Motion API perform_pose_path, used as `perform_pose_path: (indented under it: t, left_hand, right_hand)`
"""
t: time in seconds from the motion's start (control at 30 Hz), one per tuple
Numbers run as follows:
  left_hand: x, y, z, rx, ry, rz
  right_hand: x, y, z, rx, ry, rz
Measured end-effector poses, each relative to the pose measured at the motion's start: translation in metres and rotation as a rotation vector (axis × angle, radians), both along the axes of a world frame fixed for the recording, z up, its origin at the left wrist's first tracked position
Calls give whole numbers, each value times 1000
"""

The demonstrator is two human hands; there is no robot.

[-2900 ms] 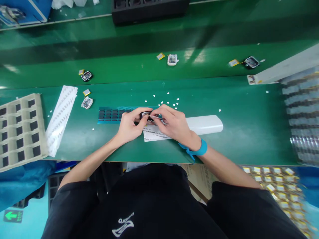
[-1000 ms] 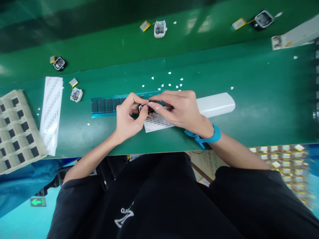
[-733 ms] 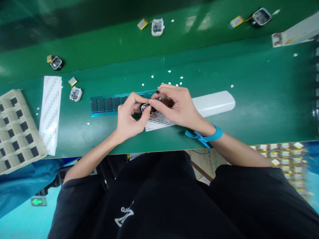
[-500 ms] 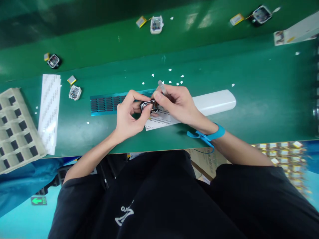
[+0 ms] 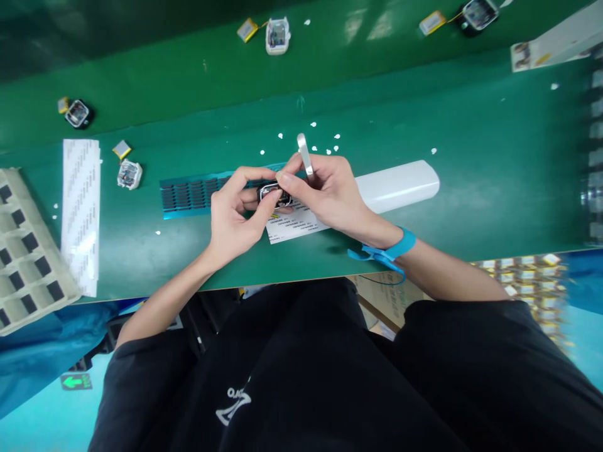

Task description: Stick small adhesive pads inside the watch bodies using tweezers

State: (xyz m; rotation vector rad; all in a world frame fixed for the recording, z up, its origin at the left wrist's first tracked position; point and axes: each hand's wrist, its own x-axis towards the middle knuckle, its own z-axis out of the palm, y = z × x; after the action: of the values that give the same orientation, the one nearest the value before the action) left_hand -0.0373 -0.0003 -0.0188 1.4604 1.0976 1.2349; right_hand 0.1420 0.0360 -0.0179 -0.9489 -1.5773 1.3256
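Note:
My left hand [image 5: 235,216] is closed around a small black watch case [image 5: 276,196], its thumb lying across the open side, where electronic parts show. At the upper right edge of the case, my right hand [image 5: 325,188] pinches with thumb and forefinger. A flat silver pair of tweezers [image 5: 305,154] sticks up from that hand, its tip hidden by the fingers. Below the hands lies a printed white sheet [image 5: 294,226]. To their left is a blue strip with rows of black pieces [image 5: 188,196].
White watch cases [image 5: 129,174] and black ones [image 5: 78,114] with wired batteries [image 5: 432,22] lie around the green bench. Small white tabs [image 5: 313,124] are scattered beyond my hands. A moulded tray [image 5: 28,245] and a label sheet [image 5: 81,213] are leftmost; a glossy white sheet [image 5: 398,186] lies right.
The whole view has shifted slightly, so the bench things sit further left and higher. The tweezers stand more upright in my right hand. Both hands stay at the watch case.

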Motion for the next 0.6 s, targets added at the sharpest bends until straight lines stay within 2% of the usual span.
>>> perform_pose_path:
  t: [0.2,0.27,0.37,0.43,0.53,0.6]
  left_hand:
    - [-2,2,-7,-59,-30,-57]
    - [-4,2,-6,-83,-53,-77]
    - [-8,4,-2,-143,-82,-122]
    - [-10,5,1,-185,-107,-148]
    - [-12,5,3,-203,-134,-171]
    - [-12,5,3,-217,-144,-177]
  right_hand:
    - [5,2,2,-18,-93,-2]
    - [9,5,7,7,-118,13]
    - [15,9,16,-40,-66,2]
    - [18,11,20,-30,-67,-71]
    - [19,13,20,124,-113,-253]
    - [17,15,17,166,-115,-353]
